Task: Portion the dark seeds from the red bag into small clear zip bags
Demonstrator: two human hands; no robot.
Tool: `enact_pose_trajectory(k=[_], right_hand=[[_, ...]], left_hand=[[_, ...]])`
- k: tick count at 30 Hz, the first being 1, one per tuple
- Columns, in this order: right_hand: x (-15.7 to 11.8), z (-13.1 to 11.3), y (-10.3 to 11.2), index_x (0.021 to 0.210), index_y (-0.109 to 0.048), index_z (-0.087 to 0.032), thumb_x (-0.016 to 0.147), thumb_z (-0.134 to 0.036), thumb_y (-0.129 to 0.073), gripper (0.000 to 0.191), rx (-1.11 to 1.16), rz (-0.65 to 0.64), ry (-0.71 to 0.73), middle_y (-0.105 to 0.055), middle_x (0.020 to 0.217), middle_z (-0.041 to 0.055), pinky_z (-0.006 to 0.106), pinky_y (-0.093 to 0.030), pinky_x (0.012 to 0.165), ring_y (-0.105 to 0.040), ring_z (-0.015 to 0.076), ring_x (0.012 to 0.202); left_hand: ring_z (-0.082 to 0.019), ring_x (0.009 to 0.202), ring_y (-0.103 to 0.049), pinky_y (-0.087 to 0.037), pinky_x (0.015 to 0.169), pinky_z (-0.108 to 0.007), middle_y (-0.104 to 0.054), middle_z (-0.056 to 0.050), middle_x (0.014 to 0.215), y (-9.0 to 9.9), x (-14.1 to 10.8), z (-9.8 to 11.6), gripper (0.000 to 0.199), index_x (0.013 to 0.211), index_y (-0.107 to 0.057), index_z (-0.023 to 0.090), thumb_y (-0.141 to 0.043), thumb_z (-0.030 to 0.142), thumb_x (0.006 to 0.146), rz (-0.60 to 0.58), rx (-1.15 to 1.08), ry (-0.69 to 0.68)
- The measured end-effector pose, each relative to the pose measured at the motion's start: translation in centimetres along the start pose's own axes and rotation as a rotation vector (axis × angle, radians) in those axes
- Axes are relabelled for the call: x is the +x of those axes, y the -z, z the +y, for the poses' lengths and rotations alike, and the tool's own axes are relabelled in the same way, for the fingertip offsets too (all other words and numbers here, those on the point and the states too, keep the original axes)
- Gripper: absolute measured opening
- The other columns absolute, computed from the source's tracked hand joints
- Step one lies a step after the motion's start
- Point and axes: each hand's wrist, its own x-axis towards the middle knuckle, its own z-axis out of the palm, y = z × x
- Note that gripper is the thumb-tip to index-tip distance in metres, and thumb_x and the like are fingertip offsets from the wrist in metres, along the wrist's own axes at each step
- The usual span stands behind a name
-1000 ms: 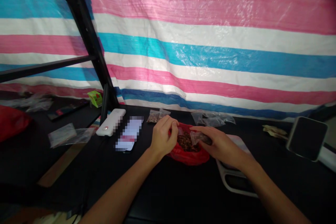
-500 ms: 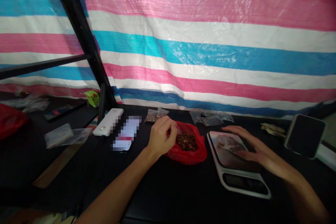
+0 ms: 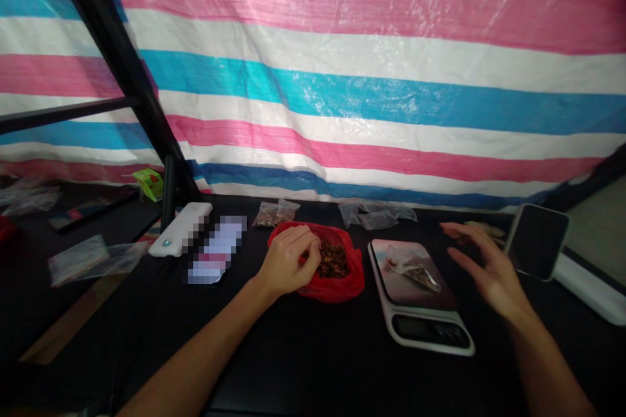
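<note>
One striped sheet (image 3: 372, 104) backs a black bench (image 3: 303, 358), where a worker's empty right hand (image 3: 489, 267), fingers spread, hangs just right of a digital scale (image 3: 415, 301). The left hand (image 3: 288, 260) curls over a red bag (image 3: 337, 290) of brown pieces (image 3: 334, 259); whether it pinches anything cannot be told. On the scale lies a clear packet (image 3: 417, 271), left of the nearer right hand, its long axis slanting from far left to near right.
</note>
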Motion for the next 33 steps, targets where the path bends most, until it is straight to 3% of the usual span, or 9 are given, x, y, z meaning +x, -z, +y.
enact_pose_trajectory(k=[5, 11, 15, 20, 25, 29, 33], right_hand=[[-0.4, -0.6, 0.2, 0.124, -0.069, -0.030, 0.089, -0.047, -0.070, 0.039, 0.066, -0.196, -0.031, -0.071, 0.117, 0.0057, 0.045, -0.051, 0.096, -0.065, 0.0297, 0.106], [-0.4, -1.1, 0.2, 0.125, -0.069, -0.028, 0.088, -0.050, -0.069, 0.042, 0.099, -0.234, -0.100, -0.071, 0.118, 0.0076, 0.049, -0.049, 0.101, -0.065, 0.0318, 0.110], [-0.6, -2.5, -0.5, 0.133, -0.063, -0.029, 0.089, -0.053, -0.069, 0.050, 0.127, -0.297, -0.122, -0.067, 0.125, 0.0082, 0.051, -0.043, 0.112, -0.060, 0.0327, 0.122], [-1.1, -4.5, -1.5, 0.145, -0.052, -0.036, 0.091, -0.054, -0.068, 0.059, 0.060, -0.369, -0.076, -0.063, 0.136, 0.0071, 0.057, -0.034, 0.119, -0.051, 0.0343, 0.135], [-1.5, -4.4, -2.8, 0.142, -0.057, -0.036, 0.085, -0.049, -0.076, 0.062, -0.044, -0.377, -0.011, -0.067, 0.132, 0.0075, 0.060, -0.036, 0.115, -0.055, 0.0359, 0.129], [-1.1, -4.7, -3.8, 0.132, -0.065, -0.029, 0.090, -0.045, -0.071, 0.045, 0.028, -0.370, 0.003, -0.069, 0.130, 0.0092, 0.052, -0.045, 0.110, -0.063, 0.0323, 0.121], [-0.2, -8.1, -5.0, 0.134, -0.063, -0.028, 0.099, -0.034, -0.059, 0.036, 0.124, -0.401, 0.096, -0.069, 0.129, 0.0079, 0.041, -0.051, 0.104, -0.067, 0.0258, 0.117]], left_hand=[[-0.015, 0.068, -0.056, -0.045, 0.066, -0.029, -0.060, -0.002, 0.072, 0.2, 0.0, -0.1, 0.022, 0.080, -0.059, 0.019, -0.047, 0.014, 0.097, 0.000, 0.001, -0.004], [-0.013, 0.064, -0.054, -0.042, 0.062, -0.027, -0.058, -0.001, 0.070, 0.3, 0.1, 0.0, 0.023, 0.079, -0.059, 0.019, -0.046, 0.014, 0.098, -0.021, -0.012, -0.003], [-0.013, 0.063, -0.053, -0.041, 0.062, -0.026, -0.056, 0.000, 0.070, 0.4, 0.1, 0.1, 0.023, 0.079, -0.057, 0.018, -0.047, 0.013, 0.098, -0.019, -0.024, -0.015], [-0.013, 0.064, -0.054, -0.041, 0.062, -0.026, -0.057, 0.000, 0.070, 0.4, 0.1, 0.0, 0.022, 0.079, -0.058, 0.018, -0.047, 0.012, 0.097, -0.009, -0.019, -0.018], [-0.013, 0.065, -0.055, -0.042, 0.063, -0.026, -0.058, 0.000, 0.071, 0.5, 0.0, 0.0, 0.023, 0.079, -0.059, 0.018, -0.047, 0.013, 0.098, -0.009, -0.010, 0.002], [-0.013, 0.066, -0.057, -0.043, 0.064, -0.026, -0.060, -0.001, 0.072, 0.5, 0.0, -0.2, 0.022, 0.081, -0.059, 0.019, -0.046, 0.014, 0.098, 0.007, -0.010, 0.018], [-0.013, 0.066, -0.058, -0.045, 0.065, -0.026, -0.062, -0.001, 0.072, 0.5, 0.0, -0.6, 0.024, 0.078, -0.058, 0.019, -0.046, 0.014, 0.098, 0.000, 0.000, 0.056]])
